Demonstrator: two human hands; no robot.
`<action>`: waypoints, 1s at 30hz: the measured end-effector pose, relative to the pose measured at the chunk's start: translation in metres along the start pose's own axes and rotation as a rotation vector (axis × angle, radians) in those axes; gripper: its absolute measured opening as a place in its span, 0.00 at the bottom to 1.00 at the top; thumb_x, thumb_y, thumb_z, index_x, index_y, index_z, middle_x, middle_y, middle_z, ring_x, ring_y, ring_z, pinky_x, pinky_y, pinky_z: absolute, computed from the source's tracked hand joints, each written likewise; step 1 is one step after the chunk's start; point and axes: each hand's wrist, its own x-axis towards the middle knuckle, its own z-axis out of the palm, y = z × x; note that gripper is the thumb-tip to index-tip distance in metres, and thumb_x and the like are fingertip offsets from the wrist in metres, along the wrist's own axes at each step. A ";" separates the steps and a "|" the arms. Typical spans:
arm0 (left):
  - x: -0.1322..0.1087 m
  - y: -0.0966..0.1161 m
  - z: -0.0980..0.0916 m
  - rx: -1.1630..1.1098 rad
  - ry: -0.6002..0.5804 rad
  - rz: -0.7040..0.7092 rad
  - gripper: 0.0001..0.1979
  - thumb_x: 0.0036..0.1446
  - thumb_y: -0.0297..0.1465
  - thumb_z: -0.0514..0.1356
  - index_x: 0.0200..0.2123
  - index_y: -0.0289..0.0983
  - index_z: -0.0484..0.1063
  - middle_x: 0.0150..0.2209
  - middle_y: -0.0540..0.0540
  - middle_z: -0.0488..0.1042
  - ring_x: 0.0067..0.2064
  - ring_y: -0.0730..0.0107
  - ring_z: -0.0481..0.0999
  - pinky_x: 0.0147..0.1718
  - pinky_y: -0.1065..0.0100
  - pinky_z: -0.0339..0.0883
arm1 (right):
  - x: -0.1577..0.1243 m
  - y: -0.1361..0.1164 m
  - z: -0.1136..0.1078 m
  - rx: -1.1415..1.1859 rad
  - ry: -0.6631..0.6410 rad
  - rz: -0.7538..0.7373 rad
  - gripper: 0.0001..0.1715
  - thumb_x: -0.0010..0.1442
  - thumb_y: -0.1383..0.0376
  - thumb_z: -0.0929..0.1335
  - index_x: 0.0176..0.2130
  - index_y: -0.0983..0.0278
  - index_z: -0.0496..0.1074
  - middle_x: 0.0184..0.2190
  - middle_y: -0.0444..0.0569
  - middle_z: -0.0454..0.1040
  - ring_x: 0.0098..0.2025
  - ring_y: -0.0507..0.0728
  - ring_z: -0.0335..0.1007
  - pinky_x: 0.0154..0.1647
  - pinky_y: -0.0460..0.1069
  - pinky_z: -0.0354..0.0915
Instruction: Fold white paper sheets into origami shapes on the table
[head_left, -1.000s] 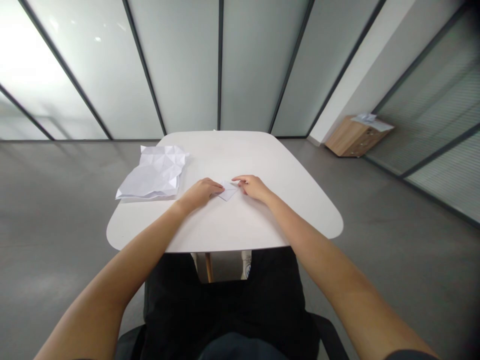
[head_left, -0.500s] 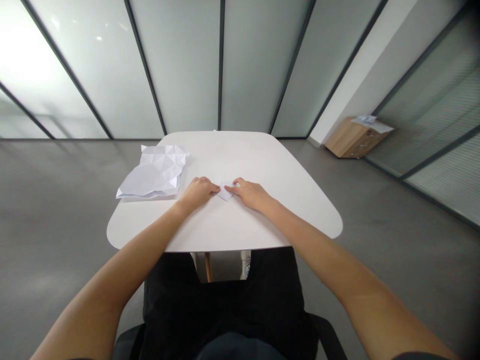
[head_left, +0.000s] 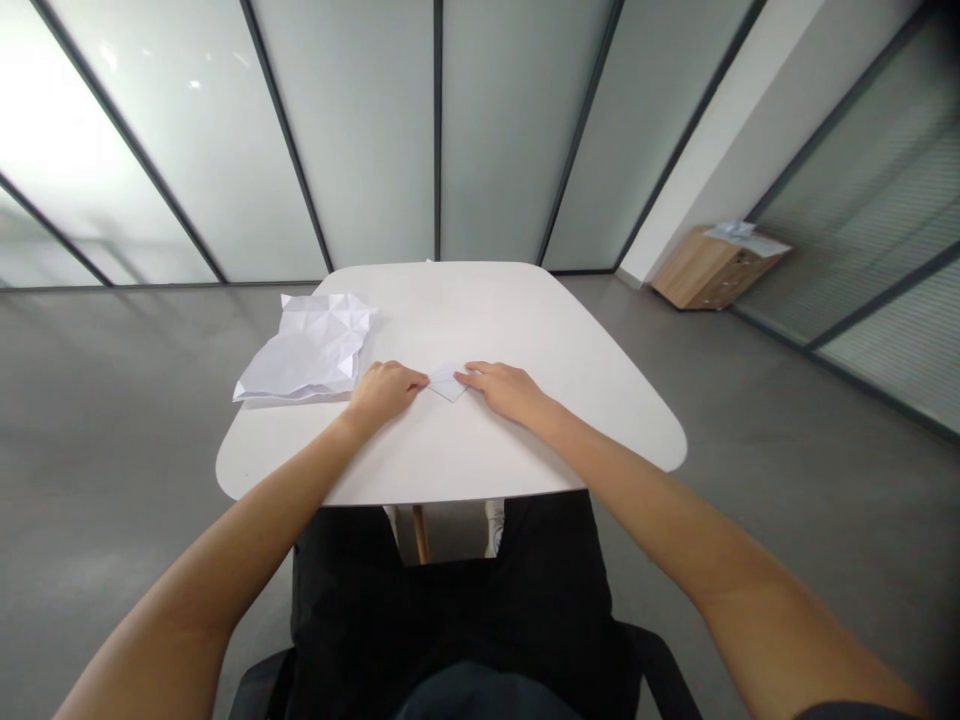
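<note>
A small piece of folded white paper [head_left: 448, 388] lies on the white table in front of me, one pointed corner facing my body. At its left corner my left hand [head_left: 388, 390] is closed, thumb and fingertips pinching the edge. My right hand [head_left: 504, 389] grips the right side, its thumb on top and its index finger just beyond. The paper's side edges are partly hidden under my fingertips.
Large creased white sheets [head_left: 311, 350] lie at the table's left edge, slightly overhanging it. The white table [head_left: 517, 310] has rounded corners. A wooden cabinet [head_left: 705, 270] with papers on top stands on the floor at the back right, by the glass partitions.
My left hand has shifted slightly left and towards me, showing more of the folded paper. My right fingers have straightened a little. The creased sheets stay in place.
</note>
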 end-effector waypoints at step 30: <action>0.001 0.025 0.014 0.146 -0.035 0.304 0.23 0.67 0.28 0.53 0.63 0.36 0.72 0.64 0.37 0.74 0.64 0.53 0.73 0.64 0.51 0.64 | -0.006 -0.015 -0.002 0.001 0.063 -0.054 0.30 0.72 0.70 0.58 0.67 0.57 0.70 0.73 0.46 0.61 0.60 0.64 0.71 0.61 0.59 0.69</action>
